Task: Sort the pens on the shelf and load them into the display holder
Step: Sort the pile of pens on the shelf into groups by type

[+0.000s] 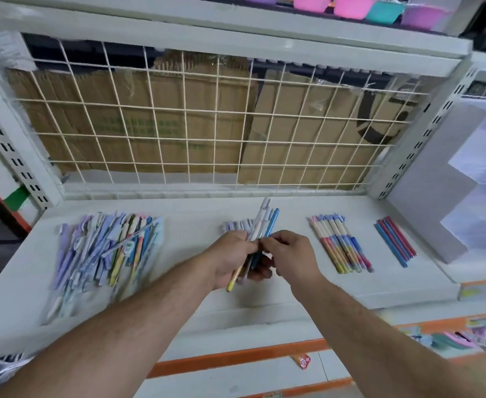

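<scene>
Right, centre frame: the left hand (233, 259) grips a bundle (260, 222) of pens, fingers curled round the lower half. The pens fan up and away from the fist toward the middle of the picture, and a yellow end pokes out below the palm. The right hand (290, 254) is just beside it, thumb and fingertips (266, 242) pinching into the bundle right above the left knuckles. Which pen they have, I cannot tell. Both hands hang over the white shelf (193, 214), with the bundle off its surface.

Left of the hands, well apart, a loose pile (106, 248) of mixed pens sprawls across the shelf, blurred at its lower edge. Just behind the left hand a small lilac group (237, 225) lies flat, partly hidden by it. Right of the hands sits a neat striped row (340, 244), and further right a blue-and-red row (395, 241), both laid side by side. At the right edge stands the white stepped holder (425, 196), well apart from both hands.

Across the upper middle, a wire grid (207, 124) backs the shelf with cardboard (155, 110) behind it. At top right, coloured bowls (350, 5) line the level above.
</scene>
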Motion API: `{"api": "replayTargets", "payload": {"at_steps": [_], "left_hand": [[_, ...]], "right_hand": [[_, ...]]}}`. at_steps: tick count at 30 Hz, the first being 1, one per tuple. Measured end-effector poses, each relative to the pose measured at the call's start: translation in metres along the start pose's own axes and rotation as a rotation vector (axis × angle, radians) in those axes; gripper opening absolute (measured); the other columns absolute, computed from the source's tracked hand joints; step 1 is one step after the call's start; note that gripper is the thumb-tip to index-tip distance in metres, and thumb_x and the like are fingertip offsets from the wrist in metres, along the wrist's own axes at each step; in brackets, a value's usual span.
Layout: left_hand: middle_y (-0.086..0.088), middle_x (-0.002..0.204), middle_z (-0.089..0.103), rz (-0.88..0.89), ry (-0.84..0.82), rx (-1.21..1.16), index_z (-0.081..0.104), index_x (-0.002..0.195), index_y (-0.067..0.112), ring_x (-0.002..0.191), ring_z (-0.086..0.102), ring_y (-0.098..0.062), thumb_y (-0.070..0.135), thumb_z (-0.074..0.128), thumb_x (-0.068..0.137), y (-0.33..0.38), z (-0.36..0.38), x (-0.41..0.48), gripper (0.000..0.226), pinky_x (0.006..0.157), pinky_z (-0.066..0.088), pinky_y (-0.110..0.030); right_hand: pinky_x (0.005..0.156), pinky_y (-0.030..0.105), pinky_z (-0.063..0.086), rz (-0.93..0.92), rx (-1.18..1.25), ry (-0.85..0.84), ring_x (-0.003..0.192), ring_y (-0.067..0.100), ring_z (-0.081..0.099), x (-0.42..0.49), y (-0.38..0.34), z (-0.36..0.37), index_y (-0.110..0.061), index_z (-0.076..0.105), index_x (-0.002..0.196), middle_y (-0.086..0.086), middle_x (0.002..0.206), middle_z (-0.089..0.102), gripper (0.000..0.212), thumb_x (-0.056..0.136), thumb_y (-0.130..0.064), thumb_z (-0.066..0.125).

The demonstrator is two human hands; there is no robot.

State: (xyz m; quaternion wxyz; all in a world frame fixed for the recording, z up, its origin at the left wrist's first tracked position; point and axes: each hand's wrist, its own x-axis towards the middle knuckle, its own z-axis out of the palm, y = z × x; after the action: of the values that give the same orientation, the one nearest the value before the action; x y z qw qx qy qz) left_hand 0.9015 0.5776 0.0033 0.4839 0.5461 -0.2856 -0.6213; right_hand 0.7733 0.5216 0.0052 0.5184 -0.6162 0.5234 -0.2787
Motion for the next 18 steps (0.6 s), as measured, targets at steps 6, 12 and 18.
{"api": "replayTargets", "payload": {"at_steps": [6, 12, 18], "left_hand": [[-0.017, 0.078, 0.073, -0.036, 0.115, 0.042, 0.049, 0.110, 0.004, 0.065, 0.072, -0.034, 0.012, 0.041, 0.104, -0.009, 0.078, 0.034, 0.012, 0.050, 0.054, -0.032], [-0.010, 0.064, 0.057, 0.009, 0.270, 0.066, 0.051, 0.097, 0.010, 0.046, 0.041, -0.017, 0.011, 0.049, 0.101, -0.010, 0.154, 0.074, 0.005, 0.044, 0.027, -0.021], [-0.007, 0.057, 0.054, 0.020, 0.314, -0.045, 0.053, 0.096, 0.007, 0.040, 0.039, -0.012, 0.006, 0.048, 0.101, -0.012, 0.213, 0.099, 0.007, 0.039, 0.024, -0.019]], "right_hand": [[0.048, 0.027, 0.043, -0.006, -0.008, 0.066, 0.053, 0.014, 0.058, 0.024, 0.024, -0.081, -0.007, 0.068, 0.081, 0.012, 0.075, 0.071, 0.011, 0.088, -0.015, 0.063], [0.050, 0.033, 0.057, -0.052, -0.259, 0.121, 0.053, 0.020, 0.063, 0.062, 0.061, -0.181, -0.013, 0.066, 0.084, 0.006, 0.069, 0.070, 0.008, 0.087, -0.014, 0.059], [0.056, 0.029, 0.048, -0.072, -0.623, 0.123, 0.067, 0.020, 0.062, 0.095, 0.096, -0.252, -0.016, 0.066, 0.087, -0.003, 0.071, 0.061, 0.006, 0.082, -0.016, 0.062]]}}
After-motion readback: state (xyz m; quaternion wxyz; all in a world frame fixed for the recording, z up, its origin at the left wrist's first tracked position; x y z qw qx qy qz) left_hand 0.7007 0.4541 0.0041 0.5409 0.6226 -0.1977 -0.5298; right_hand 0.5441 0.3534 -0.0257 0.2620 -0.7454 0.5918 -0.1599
